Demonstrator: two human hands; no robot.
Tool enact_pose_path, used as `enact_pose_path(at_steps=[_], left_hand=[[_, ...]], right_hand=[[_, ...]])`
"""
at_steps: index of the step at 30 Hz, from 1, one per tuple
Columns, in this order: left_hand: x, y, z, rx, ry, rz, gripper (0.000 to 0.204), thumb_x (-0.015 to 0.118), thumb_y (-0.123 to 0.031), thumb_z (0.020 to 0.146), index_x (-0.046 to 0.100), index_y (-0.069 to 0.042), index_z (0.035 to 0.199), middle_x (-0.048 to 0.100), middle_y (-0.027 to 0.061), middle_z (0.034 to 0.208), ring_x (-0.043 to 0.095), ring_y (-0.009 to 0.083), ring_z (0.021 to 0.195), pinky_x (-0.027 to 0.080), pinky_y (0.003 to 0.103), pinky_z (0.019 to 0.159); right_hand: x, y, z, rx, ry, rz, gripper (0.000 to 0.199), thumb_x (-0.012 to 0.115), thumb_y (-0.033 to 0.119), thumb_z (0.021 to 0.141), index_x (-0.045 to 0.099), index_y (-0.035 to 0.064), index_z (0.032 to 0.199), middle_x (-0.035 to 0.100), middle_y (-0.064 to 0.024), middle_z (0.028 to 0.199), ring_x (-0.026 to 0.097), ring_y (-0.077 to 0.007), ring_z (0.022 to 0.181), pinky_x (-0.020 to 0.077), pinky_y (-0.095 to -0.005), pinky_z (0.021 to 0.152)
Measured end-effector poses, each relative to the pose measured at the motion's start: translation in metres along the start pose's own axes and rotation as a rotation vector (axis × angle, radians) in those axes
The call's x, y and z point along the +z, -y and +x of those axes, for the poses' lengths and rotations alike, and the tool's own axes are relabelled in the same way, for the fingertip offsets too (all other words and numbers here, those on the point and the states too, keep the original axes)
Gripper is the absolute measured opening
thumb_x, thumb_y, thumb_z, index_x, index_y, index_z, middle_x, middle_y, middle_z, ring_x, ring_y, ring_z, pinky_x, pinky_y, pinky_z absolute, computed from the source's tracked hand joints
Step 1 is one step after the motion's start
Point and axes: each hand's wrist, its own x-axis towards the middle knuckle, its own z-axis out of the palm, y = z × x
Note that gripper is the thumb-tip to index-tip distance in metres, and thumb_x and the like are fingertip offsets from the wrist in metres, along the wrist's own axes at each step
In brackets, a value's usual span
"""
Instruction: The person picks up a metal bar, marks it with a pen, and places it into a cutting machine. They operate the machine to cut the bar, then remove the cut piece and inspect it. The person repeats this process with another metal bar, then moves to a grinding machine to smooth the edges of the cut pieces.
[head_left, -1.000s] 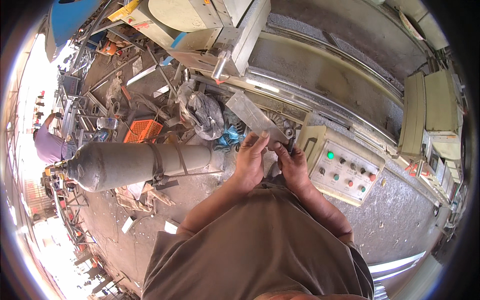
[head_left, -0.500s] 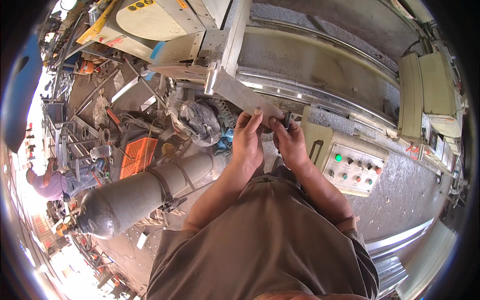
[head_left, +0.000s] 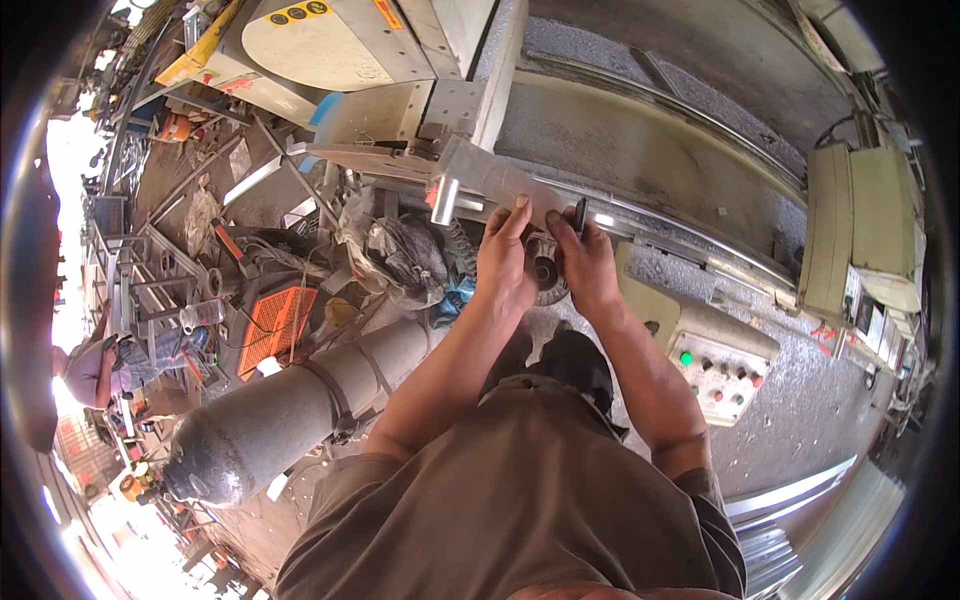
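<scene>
My left hand (head_left: pixel 505 262) grips the near edge of a flat grey metal piece (head_left: pixel 490 178) that slants up to the left. My right hand (head_left: pixel 585 268) holds a slim dark pen-like tool (head_left: pixel 580 215) with its tip against the same piece. A short shiny metal tube (head_left: pixel 445 200) sits under the piece's far end. Both hands are close together, just above a round dark part (head_left: pixel 548 272) of the machine.
A big cutting machine with a beige housing (head_left: pixel 330 40) and a long rail (head_left: pixel 680 235) runs across the top. A beige control box with coloured buttons (head_left: pixel 715 365) is at the right. A grey gas cylinder (head_left: pixel 290 410), an orange crate (head_left: pixel 275 325) and another person (head_left: pixel 95 365) are at the left.
The view has swung, so the hands and metal piece now sit higher and more central. Both hands keep the same hold on the piece and the pen-like tool.
</scene>
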Motion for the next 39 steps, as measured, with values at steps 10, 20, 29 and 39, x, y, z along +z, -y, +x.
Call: enact_pose_path(at_steps=[10, 20, 29, 39], left_hand=[[0.034, -0.007, 0.102, 0.108, -0.111, 0.295, 0.050, 0.054, -0.030, 0.105, 0.046, -0.004, 0.147, 0.057, 0.0083, 0.132, 0.056, 0.0187, 0.112, 0.043, 0.034, 0.097], [0.016, 0.023, 0.173, 0.469, -0.099, 0.477, 0.039, 0.056, -0.022, 0.104, 0.055, 0.002, 0.134, 0.061, 0.0087, 0.123, 0.056, 0.0171, 0.112, 0.044, 0.032, 0.100], [0.012, 0.021, 0.197, 0.633, -0.068, 0.671, 0.035, 0.056, -0.016, 0.104, 0.056, 0.003, 0.134, 0.064, 0.0115, 0.124, 0.059, 0.0167, 0.114, 0.044, 0.031, 0.102], [0.006, -0.013, 0.196, 0.893, -0.166, 0.912, 0.026, 0.060, -0.007, 0.098, 0.064, 0.000, 0.122, 0.066, 0.0152, 0.103, 0.067, 0.0245, 0.087, 0.053, 0.034, 0.080]], right_hand=[[0.061, -0.027, 0.274, 0.049, 0.154, -0.241, 0.034, 0.073, 0.034, 0.088, 0.072, 0.0003, 0.090, 0.060, -0.0022, 0.071, 0.051, -0.0135, 0.065, 0.0425, -0.0363, 0.061], [0.102, -0.052, 0.375, 0.193, 0.216, -0.284, 0.031, 0.077, 0.032, 0.086, 0.069, 0.0019, 0.086, 0.060, -0.0041, 0.070, 0.052, -0.0174, 0.060, 0.0422, -0.0386, 0.057], [0.120, -0.037, 0.383, -0.138, 0.108, -0.767, 0.049, 0.074, 0.028, 0.083, 0.063, -0.0041, 0.118, 0.073, -0.0178, 0.098, 0.072, -0.0271, 0.090, 0.0543, -0.0397, 0.081], [0.129, -0.029, 0.384, 0.143, 0.175, -0.527, 0.047, 0.077, 0.017, 0.076, 0.068, -0.0103, 0.113, 0.072, -0.0242, 0.107, 0.072, -0.0317, 0.099, 0.0550, -0.0411, 0.084]])
